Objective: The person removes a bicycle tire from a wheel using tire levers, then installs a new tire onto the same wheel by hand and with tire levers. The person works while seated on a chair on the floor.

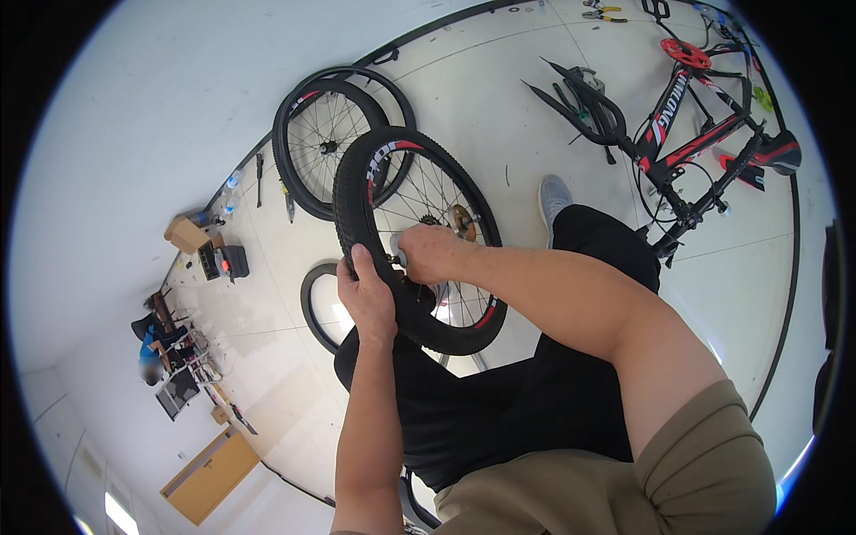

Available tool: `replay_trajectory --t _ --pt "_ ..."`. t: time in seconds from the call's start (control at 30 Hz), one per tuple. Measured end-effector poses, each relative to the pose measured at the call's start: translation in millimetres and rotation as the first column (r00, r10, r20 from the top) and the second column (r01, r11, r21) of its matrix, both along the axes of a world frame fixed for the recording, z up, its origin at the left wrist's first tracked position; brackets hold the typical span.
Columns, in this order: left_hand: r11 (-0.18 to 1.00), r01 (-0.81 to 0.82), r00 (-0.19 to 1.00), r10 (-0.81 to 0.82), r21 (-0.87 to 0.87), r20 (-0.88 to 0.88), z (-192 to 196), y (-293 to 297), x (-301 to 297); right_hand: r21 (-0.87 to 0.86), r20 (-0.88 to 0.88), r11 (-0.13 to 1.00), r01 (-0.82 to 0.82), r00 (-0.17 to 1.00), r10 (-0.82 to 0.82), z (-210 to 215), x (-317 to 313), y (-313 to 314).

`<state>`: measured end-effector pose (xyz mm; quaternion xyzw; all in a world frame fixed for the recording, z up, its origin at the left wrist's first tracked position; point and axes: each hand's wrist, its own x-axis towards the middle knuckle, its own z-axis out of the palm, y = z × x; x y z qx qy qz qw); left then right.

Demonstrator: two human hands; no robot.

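Observation:
A bicycle wheel point(491, 234) with a black knobbly tyre and red and white rim markings stands tilted before me, against my legs. My left hand point(367, 299) is closed on the tyre's left side, its thumb lying along the tread. Inside the rim, near the spokes, my right hand point(434, 253) is closed in a fist. A small greyish end of something shows at its fingers, beside the rim; the fingers hide the rest. Right of the hub is a gold-coloured brake disc point(463, 223).
Behind it lies another wheel point(283, 147) with a loose tyre point(407, 98). A black and red bicycle frame point(660, 134) lies at the right. Another tyre point(308, 308) is at the left. Farther off are a toolbox point(234, 261), a cardboard box point(185, 234) and a seated person point(153, 346).

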<state>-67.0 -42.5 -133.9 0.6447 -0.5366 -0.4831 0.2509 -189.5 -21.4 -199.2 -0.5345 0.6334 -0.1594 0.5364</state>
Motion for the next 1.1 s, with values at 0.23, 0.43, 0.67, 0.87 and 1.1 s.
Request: replay_trajectory --t 0.23,0.43,0.67,0.87,1.1 --pt "0.999 0.018 0.999 -0.017 -0.039 0.039 -4 10 8 0.006 -0.008 1.000 0.027 1.000 -0.026 7 -1 3" --pt "0.994 0.064 0.995 -0.056 -0.092 0.088 -13 18 14 -0.008 0.027 0.988 0.154 0.988 -0.154 -4 -3 -4" --pt "0.982 0.125 0.984 -0.104 -0.144 0.145 -21 26 20 0.034 0.044 0.963 0.268 0.962 -0.269 -5 -11 -12" --pt "0.995 0.035 0.999 -0.031 -0.094 0.042 -13 53 21 -0.033 0.049 0.983 0.179 0.983 -0.177 0 -19 -5" --pt "0.999 0.045 0.989 -0.042 0.017 -0.139 1 60 21 -0.118 0.086 0.983 0.140 0.988 -0.130 10 -18 4"
